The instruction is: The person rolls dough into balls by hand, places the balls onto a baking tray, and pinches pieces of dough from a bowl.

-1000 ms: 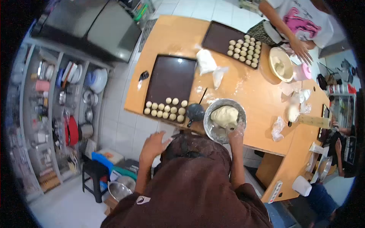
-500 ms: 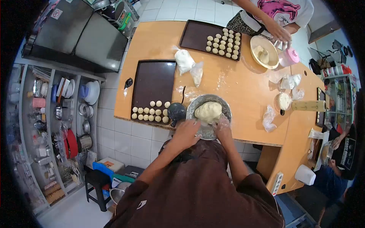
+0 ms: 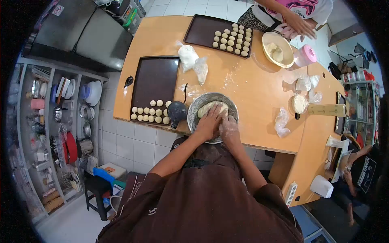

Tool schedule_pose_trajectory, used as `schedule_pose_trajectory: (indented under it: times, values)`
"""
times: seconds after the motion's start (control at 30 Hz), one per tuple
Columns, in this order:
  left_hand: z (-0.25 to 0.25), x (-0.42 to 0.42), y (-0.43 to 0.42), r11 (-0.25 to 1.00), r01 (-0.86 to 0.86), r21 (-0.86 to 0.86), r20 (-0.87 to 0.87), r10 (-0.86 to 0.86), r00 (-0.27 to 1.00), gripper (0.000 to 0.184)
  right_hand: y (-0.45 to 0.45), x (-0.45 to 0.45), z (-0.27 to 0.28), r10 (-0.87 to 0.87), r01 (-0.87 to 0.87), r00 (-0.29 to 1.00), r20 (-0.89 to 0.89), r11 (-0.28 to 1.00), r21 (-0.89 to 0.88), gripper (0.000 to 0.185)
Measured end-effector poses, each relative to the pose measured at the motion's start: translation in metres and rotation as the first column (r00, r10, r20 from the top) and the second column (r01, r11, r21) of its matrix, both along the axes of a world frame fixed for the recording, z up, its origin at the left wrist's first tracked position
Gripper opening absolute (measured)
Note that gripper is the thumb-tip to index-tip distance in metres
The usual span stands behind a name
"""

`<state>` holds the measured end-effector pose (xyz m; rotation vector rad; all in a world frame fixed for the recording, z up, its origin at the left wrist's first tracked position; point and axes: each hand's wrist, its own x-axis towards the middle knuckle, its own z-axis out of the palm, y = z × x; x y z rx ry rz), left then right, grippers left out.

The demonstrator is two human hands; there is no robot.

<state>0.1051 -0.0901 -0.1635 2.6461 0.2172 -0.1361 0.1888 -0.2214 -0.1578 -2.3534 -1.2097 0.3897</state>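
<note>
Both of my hands are inside a metal bowl (image 3: 191,117) at the table's front edge. My left hand (image 3: 208,124) lies on the pale dough (image 3: 206,108) with its fingers stretched over it. Against the dough's right side rests my right hand (image 3: 229,128), its fingers bent and partly hidden. Left of the bowl stands a dark round scale or utensil (image 3: 177,111). Beyond it, a dark tray (image 3: 156,79) bears several dough balls (image 3: 152,111) along its near end.
A second tray (image 3: 202,32) with dough balls lies further back, near bags of white powder (image 3: 188,58). A co-worker's hand (image 3: 299,25) is over the table by a cream bowl (image 3: 278,50) and a pink-lidded jar (image 3: 305,56). Another person (image 3: 362,166) is at right.
My left hand has come from beside the table into the bowl and onto the dough. My right hand stays at the dough. The view has shifted.
</note>
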Motion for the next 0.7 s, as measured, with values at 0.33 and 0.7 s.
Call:
schedule_pose_trajectory:
  times: [0.33, 0.7]
  values:
    - [-0.031, 0.003, -0.005, 0.978, 0.060, 0.201, -0.114, -0.038, 0.993, 0.102, -0.019, 0.012, -0.013, 0.247, -0.249, 0.968, 0.044, 0.967, 0.059, 0.030]
    - [-0.050, 0.005, -0.006, 0.991, 0.002, 0.134, -0.013, -0.001, 1.000, 0.111, -0.017, 0.000, 0.001, -0.002, -0.020, 0.996, 0.088, 0.968, 0.252, 0.046]
